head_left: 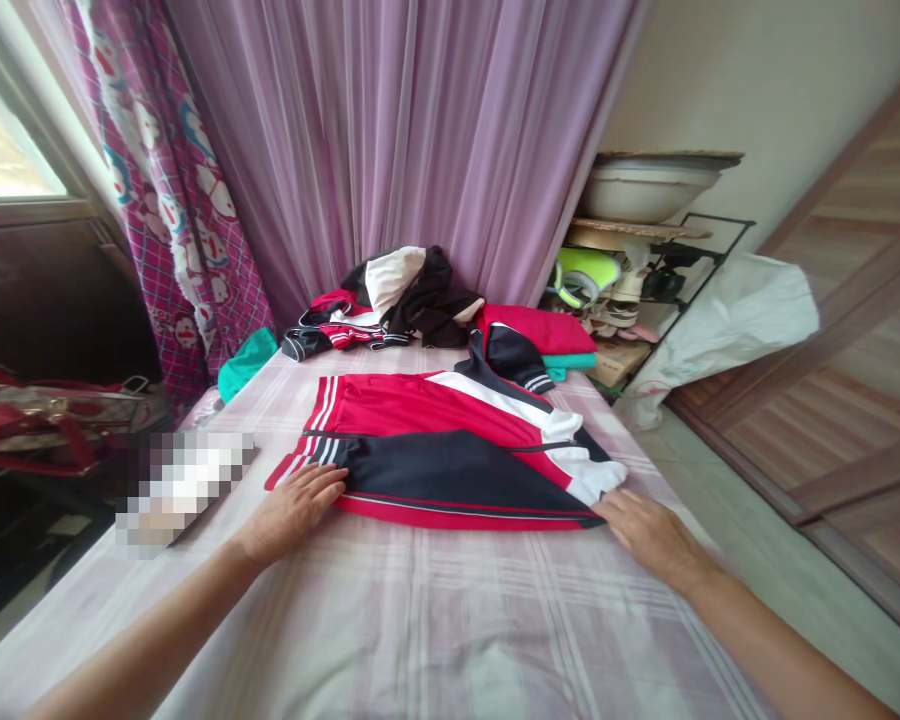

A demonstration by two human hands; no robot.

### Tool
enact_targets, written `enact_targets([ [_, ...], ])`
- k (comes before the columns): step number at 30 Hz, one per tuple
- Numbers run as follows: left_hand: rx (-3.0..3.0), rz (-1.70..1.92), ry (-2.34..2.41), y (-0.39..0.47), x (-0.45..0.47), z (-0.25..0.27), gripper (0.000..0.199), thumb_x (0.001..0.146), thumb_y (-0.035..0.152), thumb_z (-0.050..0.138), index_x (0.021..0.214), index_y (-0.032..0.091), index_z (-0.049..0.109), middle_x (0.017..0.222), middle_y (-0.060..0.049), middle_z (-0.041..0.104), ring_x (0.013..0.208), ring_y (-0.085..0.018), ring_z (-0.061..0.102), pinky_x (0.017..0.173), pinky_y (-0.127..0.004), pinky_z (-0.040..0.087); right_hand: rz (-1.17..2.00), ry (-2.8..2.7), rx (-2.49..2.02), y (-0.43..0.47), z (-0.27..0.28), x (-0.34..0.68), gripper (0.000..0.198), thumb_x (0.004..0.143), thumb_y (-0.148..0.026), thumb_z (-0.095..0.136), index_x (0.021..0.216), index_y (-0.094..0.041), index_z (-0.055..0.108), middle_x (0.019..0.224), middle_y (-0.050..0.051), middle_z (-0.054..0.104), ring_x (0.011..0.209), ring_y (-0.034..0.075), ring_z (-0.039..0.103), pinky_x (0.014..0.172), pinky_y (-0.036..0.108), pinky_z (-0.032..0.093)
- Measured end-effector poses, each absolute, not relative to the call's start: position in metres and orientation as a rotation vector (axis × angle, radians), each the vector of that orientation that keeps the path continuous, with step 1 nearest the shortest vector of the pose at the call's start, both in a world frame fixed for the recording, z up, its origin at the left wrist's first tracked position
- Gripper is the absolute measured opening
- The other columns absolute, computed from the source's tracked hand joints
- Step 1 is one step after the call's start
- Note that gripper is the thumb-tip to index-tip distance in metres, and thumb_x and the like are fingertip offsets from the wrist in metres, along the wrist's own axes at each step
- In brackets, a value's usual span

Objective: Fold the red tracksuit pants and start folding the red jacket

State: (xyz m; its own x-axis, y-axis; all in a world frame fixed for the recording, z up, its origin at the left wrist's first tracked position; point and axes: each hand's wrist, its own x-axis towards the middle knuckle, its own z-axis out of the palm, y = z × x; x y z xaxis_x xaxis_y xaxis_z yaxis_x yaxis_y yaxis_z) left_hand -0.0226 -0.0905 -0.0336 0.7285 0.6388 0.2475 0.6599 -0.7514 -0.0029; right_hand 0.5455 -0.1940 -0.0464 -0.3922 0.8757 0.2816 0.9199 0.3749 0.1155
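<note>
A red, black and white zip-up track jacket [390, 400] lies on its side across the bed, striped hem to the left, white collar to the right. Its near black sleeve [450, 468] is laid along the body, and the far sleeve [514, 358] sticks out away from me. My left hand [300, 505] rests flat on the near sleeve's striped cuff, fingers stretched out. At the shoulder beside the collar, my right hand [645, 535] has its fingers closed on the jacket's edge; the fingertips are partly hidden.
Behind the jacket sits a heap of crumpled clothes [397, 300], with folded red clothing [540, 330] to its right. A pixelated object [187, 490] lies at the bed's left edge. A rack [709, 270] with a basin [649, 190] and shoes stands beyond the right side.
</note>
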Motion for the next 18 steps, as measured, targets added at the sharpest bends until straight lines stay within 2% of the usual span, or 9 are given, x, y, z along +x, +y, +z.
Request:
enact_targets([
  [5, -2.845, -0.404, -1.115, -0.104, -0.016, -0.021, 0.032, 0.087, 0.018, 0.046, 0.111, 0.021, 0.068, 0.125, -0.009, 0.069, 0.12, -0.023, 0.061, 0.104, -0.039, 0.047, -0.172, -2.441, -1.746, -0.203, -0.036, 0.541, 0.037, 0.079, -0.015, 0.048, 0.099, -0.026, 0.077, 0.095, 0.007, 0.075, 0.088, 0.023, 0.068, 0.08, 0.036, 0.054],
  [8, -2.915, -0.338, -1.221, -0.103, -0.01, -0.001, 0.026, 0.091, 0.033, 0.047, 0.099, 0.022, 0.069, 0.104, -0.007, 0.074, 0.098, -0.021, 0.068, 0.089, -0.035, 0.052, -0.013, -2.372, -1.784, -0.189, -0.017, 0.54, 0.034, 0.086, -0.027, 0.048, 0.104, -0.027, 0.077, 0.106, 0.006, 0.076, 0.097, 0.023, 0.07, 0.085, 0.037, 0.055],
  [10, -2.9, -0.282, -1.362, -0.096, -0.003, 0.011, 0.036, 0.095, 0.043, 0.041, 0.088, 0.022, 0.069, 0.086, -0.005, 0.073, 0.081, -0.02, 0.068, 0.076, -0.032, 0.052, -0.014, -2.266, -1.834, -0.172, -0.004, 0.531, 0.037, 0.092, -0.037, 0.044, 0.107, -0.027, 0.076, 0.109, 0.006, 0.075, 0.097, 0.023, 0.071, 0.082, 0.034, 0.056],
  [12, -2.831, -0.288, -1.471, -0.085, 0.009, 0.019, 0.046, 0.098, 0.047, 0.034, 0.085, 0.021, 0.069, 0.08, -0.005, 0.072, 0.077, -0.02, 0.067, 0.072, -0.032, 0.051, -0.073, -2.162, -1.846, -0.151, 0.004, 0.508, 0.039, 0.095, -0.04, 0.041, 0.108, -0.027, 0.076, 0.11, 0.006, 0.075, 0.096, 0.023, 0.071, 0.08, 0.033, 0.057],
  [13, -2.798, -0.323, -1.487, -0.079, 0.016, 0.02, 0.049, 0.099, 0.048, 0.031, 0.088, 0.021, 0.07, 0.084, -0.006, 0.073, 0.08, -0.02, 0.068, 0.075, -0.033, 0.052, -0.105, -2.125, -1.821, -0.14, 0.006, 0.491, 0.04, 0.096, -0.039, 0.04, 0.11, -0.026, 0.075, 0.112, 0.006, 0.075, 0.098, 0.023, 0.071, 0.083, 0.034, 0.056],
  [15, -2.753, -0.413, -1.458, -0.067, 0.032, 0.017, 0.049, 0.1, 0.049, 0.031, 0.102, 0.021, 0.071, 0.102, -0.008, 0.074, 0.098, -0.023, 0.068, 0.091, -0.038, 0.05, -0.153, -2.096, -1.69, -0.12, 0.005, 0.451, 0.042, 0.097, -0.037, 0.039, 0.122, -0.022, 0.069, 0.121, 0.008, 0.071, 0.11, 0.024, 0.067, 0.096, 0.037, 0.052],
  [18, -2.68, -0.415, -1.489, -0.055, 0.054, 0.0, 0.048, 0.097, 0.052, 0.04, 0.127, 0.024, 0.064, 0.136, -0.01, 0.062, 0.132, -0.03, 0.051, 0.113, -0.05, 0.034, -0.159, -2.118, -1.544, -0.099, -0.004, 0.392, 0.048, 0.099, -0.034, 0.037, 0.141, -0.019, 0.054, 0.138, 0.01, 0.061, 0.126, 0.023, 0.057, 0.107, 0.04, 0.044],
])
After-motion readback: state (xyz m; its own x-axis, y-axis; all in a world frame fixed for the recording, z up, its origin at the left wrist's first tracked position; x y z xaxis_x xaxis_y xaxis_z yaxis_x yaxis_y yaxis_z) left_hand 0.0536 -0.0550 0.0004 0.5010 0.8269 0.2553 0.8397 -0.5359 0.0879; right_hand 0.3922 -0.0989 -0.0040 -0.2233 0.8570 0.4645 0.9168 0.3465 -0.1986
